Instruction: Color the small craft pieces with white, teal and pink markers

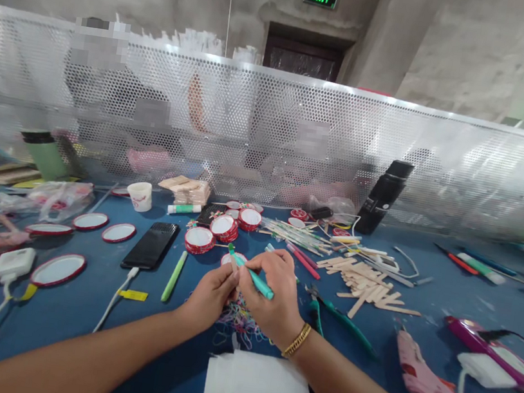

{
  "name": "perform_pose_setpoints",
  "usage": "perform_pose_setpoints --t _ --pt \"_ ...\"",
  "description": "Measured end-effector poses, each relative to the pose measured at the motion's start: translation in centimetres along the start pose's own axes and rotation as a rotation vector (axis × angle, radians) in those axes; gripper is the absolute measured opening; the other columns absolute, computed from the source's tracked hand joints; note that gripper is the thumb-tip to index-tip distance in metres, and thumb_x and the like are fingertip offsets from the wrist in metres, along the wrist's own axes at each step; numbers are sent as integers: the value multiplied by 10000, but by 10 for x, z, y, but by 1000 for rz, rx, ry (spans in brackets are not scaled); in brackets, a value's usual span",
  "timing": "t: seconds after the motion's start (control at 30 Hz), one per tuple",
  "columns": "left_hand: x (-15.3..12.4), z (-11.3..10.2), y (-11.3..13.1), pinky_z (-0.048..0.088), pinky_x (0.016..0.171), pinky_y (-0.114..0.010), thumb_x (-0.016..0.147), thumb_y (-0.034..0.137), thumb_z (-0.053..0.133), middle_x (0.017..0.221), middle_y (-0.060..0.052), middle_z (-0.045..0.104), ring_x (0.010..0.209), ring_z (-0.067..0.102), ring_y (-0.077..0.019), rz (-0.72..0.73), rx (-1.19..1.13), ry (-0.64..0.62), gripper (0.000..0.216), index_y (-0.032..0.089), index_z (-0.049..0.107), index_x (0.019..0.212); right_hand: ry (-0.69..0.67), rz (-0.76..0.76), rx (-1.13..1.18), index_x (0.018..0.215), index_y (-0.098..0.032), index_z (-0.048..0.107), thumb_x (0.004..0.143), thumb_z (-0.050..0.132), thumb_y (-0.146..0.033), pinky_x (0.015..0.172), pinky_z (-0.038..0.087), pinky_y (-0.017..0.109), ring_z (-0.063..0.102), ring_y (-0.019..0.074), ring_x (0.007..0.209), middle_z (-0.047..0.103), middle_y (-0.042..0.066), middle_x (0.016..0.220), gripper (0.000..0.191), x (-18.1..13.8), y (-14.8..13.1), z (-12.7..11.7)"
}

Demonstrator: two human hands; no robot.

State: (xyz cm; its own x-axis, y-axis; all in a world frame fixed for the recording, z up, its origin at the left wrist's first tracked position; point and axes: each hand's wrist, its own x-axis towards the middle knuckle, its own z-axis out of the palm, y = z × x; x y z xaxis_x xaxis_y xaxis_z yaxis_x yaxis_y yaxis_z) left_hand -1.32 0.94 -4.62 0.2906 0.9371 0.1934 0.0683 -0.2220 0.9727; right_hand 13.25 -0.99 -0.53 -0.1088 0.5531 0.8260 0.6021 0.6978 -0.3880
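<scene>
My right hand [272, 292], with a gold bracelet on its wrist, is closed around a teal pen-like stick [251, 274] whose tip points up and left. My left hand [214, 294] is pinched right beside that tip, on something small I cannot make out. Both hands hover over a tangle of coloured rubber bands [239, 320] on the blue table [79, 320]. Just beyond my fingers lies a small round red-rimmed lid [234, 259], and several more like it [223, 227] are stacked farther back.
A black phone [151, 245] on a white cable and a green stick [174, 275] lie to the left. To the right are wooden craft sticks [367, 283], green-handled pliers [338, 314] and a pink glue gun [440, 387]. White folded cloth [258, 391] lies near me. People sit behind the perforated screen [271, 133].
</scene>
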Motion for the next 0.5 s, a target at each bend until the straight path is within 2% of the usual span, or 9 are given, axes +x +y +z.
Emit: perform_pose_setpoints --t 0.5 --pt "0 0 3 277 508 -239 845 687 503 589 55 419 536 344 -96 28 40 4 520 172 525 774 -2 1 -10 747 -215 539 871 573 -206 903 357 395 579 143 667 624 -30 682 129 0 0 1"
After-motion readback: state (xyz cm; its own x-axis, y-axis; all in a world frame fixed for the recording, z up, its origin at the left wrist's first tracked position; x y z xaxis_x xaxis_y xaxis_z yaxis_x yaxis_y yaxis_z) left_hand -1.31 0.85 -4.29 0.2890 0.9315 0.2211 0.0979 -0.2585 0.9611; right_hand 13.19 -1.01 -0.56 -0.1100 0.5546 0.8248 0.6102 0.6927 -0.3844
